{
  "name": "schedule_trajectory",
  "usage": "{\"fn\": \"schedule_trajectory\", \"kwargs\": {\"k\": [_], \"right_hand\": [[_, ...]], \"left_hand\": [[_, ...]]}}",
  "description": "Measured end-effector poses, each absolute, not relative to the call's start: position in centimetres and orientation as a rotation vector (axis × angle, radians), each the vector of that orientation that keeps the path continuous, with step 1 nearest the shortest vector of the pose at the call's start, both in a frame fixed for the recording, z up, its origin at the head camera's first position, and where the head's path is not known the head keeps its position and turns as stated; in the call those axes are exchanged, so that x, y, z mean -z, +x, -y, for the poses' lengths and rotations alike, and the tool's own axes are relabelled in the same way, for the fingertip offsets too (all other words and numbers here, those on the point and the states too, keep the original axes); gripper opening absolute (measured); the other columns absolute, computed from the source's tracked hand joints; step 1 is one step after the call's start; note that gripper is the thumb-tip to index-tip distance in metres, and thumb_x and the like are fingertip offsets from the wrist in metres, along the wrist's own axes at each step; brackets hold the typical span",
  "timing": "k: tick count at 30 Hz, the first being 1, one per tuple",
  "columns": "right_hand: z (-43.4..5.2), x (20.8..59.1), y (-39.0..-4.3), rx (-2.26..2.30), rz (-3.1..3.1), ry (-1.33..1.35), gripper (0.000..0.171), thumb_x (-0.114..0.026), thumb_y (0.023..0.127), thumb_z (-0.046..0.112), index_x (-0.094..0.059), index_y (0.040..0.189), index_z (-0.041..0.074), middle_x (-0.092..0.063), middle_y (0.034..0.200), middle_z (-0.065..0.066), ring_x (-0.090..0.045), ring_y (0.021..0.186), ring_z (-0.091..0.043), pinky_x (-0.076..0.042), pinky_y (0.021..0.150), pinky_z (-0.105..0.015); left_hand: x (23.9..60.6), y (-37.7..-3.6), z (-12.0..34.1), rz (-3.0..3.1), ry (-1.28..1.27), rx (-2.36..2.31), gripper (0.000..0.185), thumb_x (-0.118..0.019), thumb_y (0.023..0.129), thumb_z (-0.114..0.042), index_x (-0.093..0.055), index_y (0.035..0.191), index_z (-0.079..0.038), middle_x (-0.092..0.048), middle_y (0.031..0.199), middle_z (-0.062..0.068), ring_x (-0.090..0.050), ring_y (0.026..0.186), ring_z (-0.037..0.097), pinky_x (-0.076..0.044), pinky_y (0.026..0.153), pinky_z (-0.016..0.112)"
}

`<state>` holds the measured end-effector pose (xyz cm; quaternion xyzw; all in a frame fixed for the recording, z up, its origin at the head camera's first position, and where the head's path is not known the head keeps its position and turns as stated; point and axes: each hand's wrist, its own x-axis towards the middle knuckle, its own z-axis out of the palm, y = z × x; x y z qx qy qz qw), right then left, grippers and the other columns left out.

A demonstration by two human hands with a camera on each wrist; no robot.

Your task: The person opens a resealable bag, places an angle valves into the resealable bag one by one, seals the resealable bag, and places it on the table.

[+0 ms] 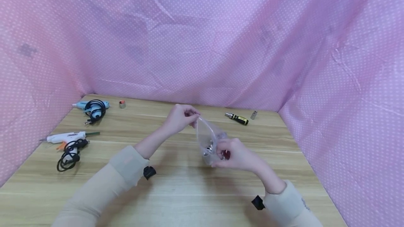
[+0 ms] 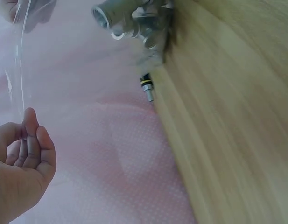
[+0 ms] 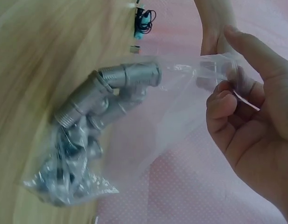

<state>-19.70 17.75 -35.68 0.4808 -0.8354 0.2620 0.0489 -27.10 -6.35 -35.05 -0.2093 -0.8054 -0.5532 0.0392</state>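
Observation:
A clear plastic bag (image 1: 208, 139) with several metal sockets (image 3: 111, 100) in it hangs just above the wooden table (image 1: 176, 192), near its middle. My left hand (image 1: 192, 116) pinches the bag's top edge and holds it up; the left wrist view shows the fingertips (image 2: 31, 135) at the clear film (image 2: 20, 60). My right hand (image 1: 221, 155) grips the bag lower down on its right side. In the right wrist view the thumb and curled fingers (image 3: 225, 105) pinch the bag's open edge (image 3: 214, 70). The sockets (image 2: 132, 21) bunch at the bag's bottom.
At the left lie a blue glue gun (image 1: 91, 107) and a white glue gun (image 1: 66, 137), each with a black cord. A small cylinder (image 1: 122, 104) sits near the back. A black-and-yellow screwdriver (image 1: 237, 118) and a loose metal socket (image 1: 254, 115) lie back right. Pink dotted cloth (image 1: 221, 45) walls three sides.

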Motion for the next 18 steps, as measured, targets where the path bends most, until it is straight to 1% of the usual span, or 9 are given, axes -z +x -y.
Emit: {"fn": "schedule_trajectory", "kwargs": {"k": [3, 5, 10, 11, 14, 18], "right_hand": [[-18.1, 34.7, -19.9, -0.823, 2.502, 1.469, 0.028, -0.075, 0.074, 0.01, -0.05, 0.064, 0.017, -0.05, 0.067, 0.01, -0.043, 0.056, 0.001, -0.039, 0.045, -0.01], [-18.5, 33.8, -20.2, -0.83, 2.472, 1.475, 0.025, -0.072, 0.074, 0.004, -0.053, 0.065, 0.017, -0.052, 0.068, 0.01, -0.044, 0.056, 0.002, -0.041, 0.045, -0.01], [-19.8, 30.6, -21.4, -0.813, 2.389, 1.477, 0.022, -0.071, 0.076, 0.002, -0.058, 0.068, 0.017, -0.055, 0.071, 0.009, -0.05, 0.06, 0.001, -0.048, 0.049, -0.013], [-20.0, 29.9, -21.7, -0.807, 2.375, 1.472, 0.022, -0.071, 0.076, 0.001, -0.058, 0.068, 0.017, -0.055, 0.072, 0.009, -0.051, 0.06, 0.0, -0.048, 0.05, -0.013], [-20.3, 28.2, -23.0, -0.787, 2.33, 1.47, 0.024, -0.07, 0.076, -0.002, -0.059, 0.068, 0.018, -0.055, 0.072, 0.009, -0.052, 0.061, -0.001, -0.048, 0.051, -0.012], [-20.0, 26.4, -24.4, -0.827, 2.253, 1.493, 0.025, -0.071, 0.074, -0.007, -0.06, 0.068, 0.016, -0.056, 0.071, 0.007, -0.054, 0.063, -0.004, -0.046, 0.05, -0.012]], "left_hand": [[34.1, -26.9, 6.8, 2.469, -0.639, 1.651, 0.008, -0.065, 0.087, -0.007, -0.069, 0.09, -0.001, -0.069, 0.069, 0.005, -0.066, 0.056, 0.015, -0.052, 0.048, 0.024], [33.1, -26.6, 7.2, 2.468, -0.627, 1.627, 0.006, -0.065, 0.086, -0.006, -0.069, 0.088, -0.002, -0.069, 0.07, 0.005, -0.066, 0.056, 0.016, -0.05, 0.045, 0.022], [30.0, -25.6, 8.2, 2.472, -0.61, 1.511, 0.006, -0.063, 0.083, -0.007, -0.068, 0.084, -0.004, -0.068, 0.067, 0.005, -0.064, 0.054, 0.019, -0.041, 0.04, 0.019], [29.4, -25.4, 8.4, 2.474, -0.606, 1.481, 0.007, -0.063, 0.082, -0.008, -0.068, 0.084, -0.004, -0.067, 0.066, 0.004, -0.063, 0.053, 0.019, -0.038, 0.038, 0.019], [27.5, -24.6, 9.0, 2.473, -0.572, 1.41, 0.005, -0.062, 0.082, -0.01, -0.066, 0.08, -0.007, -0.065, 0.064, 0.003, -0.061, 0.052, 0.018, -0.036, 0.038, 0.02], [25.9, -23.7, 9.9, 2.472, -0.506, 1.345, 0.008, -0.057, 0.081, -0.012, -0.061, 0.074, -0.008, -0.06, 0.06, 0.003, -0.055, 0.049, 0.017, -0.036, 0.039, 0.021]]}}
